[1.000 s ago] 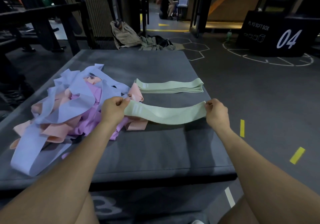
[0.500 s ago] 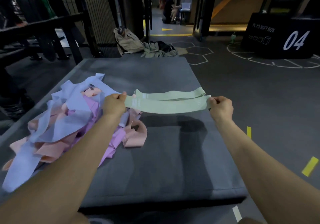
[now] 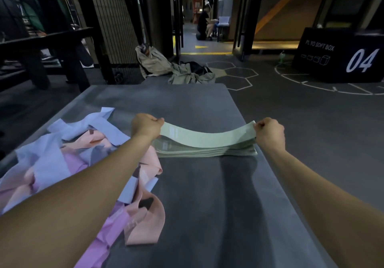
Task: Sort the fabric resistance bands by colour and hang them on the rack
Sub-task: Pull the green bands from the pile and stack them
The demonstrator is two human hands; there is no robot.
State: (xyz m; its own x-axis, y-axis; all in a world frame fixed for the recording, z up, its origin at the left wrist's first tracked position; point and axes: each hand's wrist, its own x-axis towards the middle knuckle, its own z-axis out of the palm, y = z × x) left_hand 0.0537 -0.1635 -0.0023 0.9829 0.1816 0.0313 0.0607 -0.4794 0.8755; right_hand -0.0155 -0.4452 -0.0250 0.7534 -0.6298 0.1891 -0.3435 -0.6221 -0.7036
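Observation:
I hold a pale green band (image 3: 207, 138) flat between both hands, sagging in the middle just above a neat stack of green bands (image 3: 205, 152) on the grey padded platform (image 3: 207, 205). My left hand (image 3: 144, 126) pinches its left end; my right hand (image 3: 270, 131) pinches its right end. A tangled pile of lilac-blue, peach and purple bands (image 3: 83, 164) lies on the platform's left side, partly under my left forearm. No rack is visible.
A black soft box marked 04 (image 3: 342, 60) stands on the floor at far right. Bags and clothes (image 3: 172, 68) lie beyond the platform's far edge. A dark bench (image 3: 45, 45) is at left. A person sits in the far corridor (image 3: 204, 24).
Both hands carried the green band away from me, from over the platform's middle to just above the green stack. The camera view shifted forward with them.

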